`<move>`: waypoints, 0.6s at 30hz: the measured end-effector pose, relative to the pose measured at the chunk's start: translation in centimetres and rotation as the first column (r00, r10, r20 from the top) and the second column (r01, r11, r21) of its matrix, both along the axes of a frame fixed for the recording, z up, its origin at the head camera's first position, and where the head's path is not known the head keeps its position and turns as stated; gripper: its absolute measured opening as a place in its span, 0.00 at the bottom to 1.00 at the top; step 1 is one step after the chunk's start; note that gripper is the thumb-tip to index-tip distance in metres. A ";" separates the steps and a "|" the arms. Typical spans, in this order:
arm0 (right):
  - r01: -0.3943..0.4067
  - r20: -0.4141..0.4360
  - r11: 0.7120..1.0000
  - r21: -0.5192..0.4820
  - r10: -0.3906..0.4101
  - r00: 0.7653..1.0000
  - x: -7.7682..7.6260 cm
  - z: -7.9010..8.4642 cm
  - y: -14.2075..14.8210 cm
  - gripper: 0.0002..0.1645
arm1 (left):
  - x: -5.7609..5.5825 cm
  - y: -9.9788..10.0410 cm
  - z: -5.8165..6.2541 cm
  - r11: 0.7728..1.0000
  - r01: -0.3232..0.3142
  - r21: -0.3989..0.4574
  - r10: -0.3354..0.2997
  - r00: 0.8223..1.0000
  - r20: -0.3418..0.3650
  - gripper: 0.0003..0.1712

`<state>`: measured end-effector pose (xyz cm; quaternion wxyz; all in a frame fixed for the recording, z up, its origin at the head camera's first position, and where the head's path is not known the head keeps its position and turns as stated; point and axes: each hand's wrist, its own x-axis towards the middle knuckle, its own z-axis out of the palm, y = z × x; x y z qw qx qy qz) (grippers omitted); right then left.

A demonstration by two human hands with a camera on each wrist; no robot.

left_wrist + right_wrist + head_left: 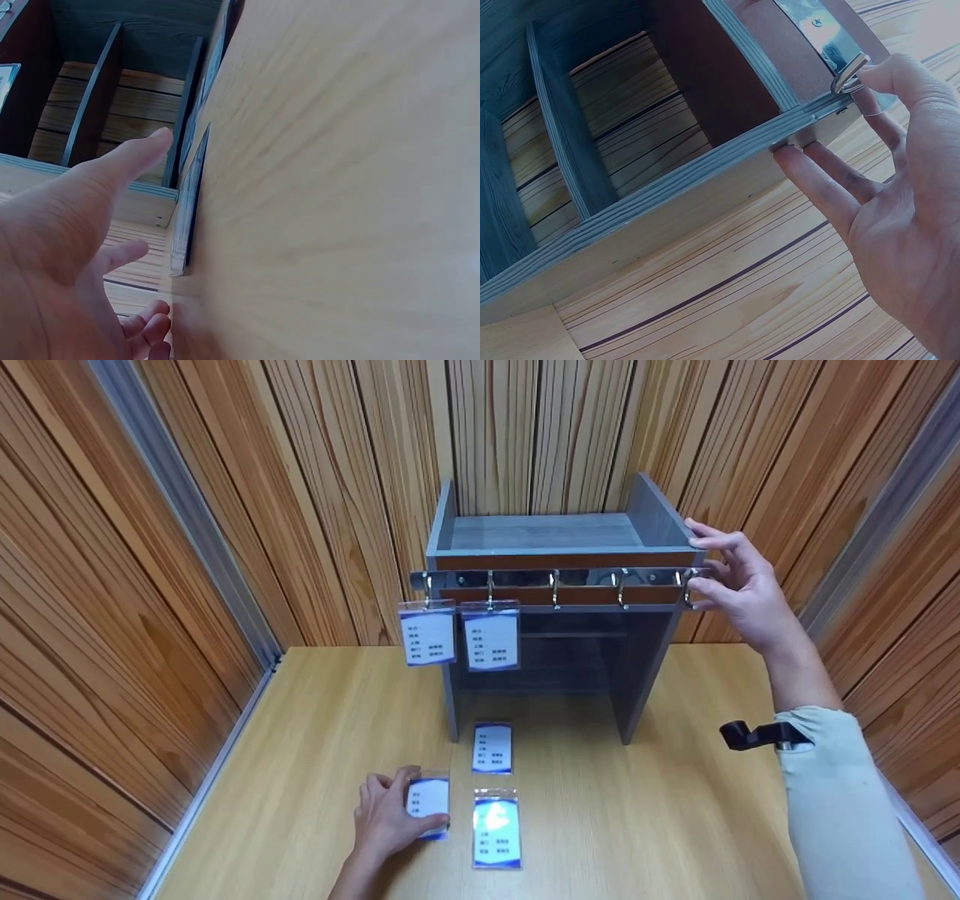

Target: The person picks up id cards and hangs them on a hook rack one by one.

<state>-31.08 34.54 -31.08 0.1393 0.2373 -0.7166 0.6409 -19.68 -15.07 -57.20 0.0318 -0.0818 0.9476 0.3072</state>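
A small grey wooden shelf unit (577,559) has a metal hook rail (585,577) across its front. Two clear-sleeved name badges hang at the left: one badge (427,637) on the end hook, another badge (491,641) beside it. Reaching over a badge (431,795) that lies flat on the table, my left hand (390,814) has its thumb and fingers spread across it, uncurled. At the rail's right end, my right hand (742,585) pinches the rail with the thumb by the last hook (847,75), while other fingers (817,184) touch the shelf's side.
Two more badges lie on the table in front of the shelf, an upper badge (492,748) and a lower badge (496,831) with glare on it. Wood-panelled walls (352,495) enclose the wooden table (600,817). A black wrist mount (761,735) sticks out from the right sleeve.
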 end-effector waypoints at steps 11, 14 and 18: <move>0.013 -0.009 0.999 0.031 -0.013 1.000 0.1 -0.1 0.2 0.27 | -0.6 0.5 -0.3 0.997 0.014 -0.080 -0.013 1.000 0.011 0.54; 0.016 -0.009 0.999 0.034 -0.016 1.000 0.1 -0.1 0.2 0.27 | -0.6 0.5 -0.2 0.997 0.019 -0.074 -0.018 1.000 0.021 0.54; 0.017 -0.011 0.999 0.045 -0.017 1.000 0.0 0.0 0.2 0.27 | -0.7 0.5 0.2 0.998 0.023 -0.051 -0.021 0.999 0.039 0.53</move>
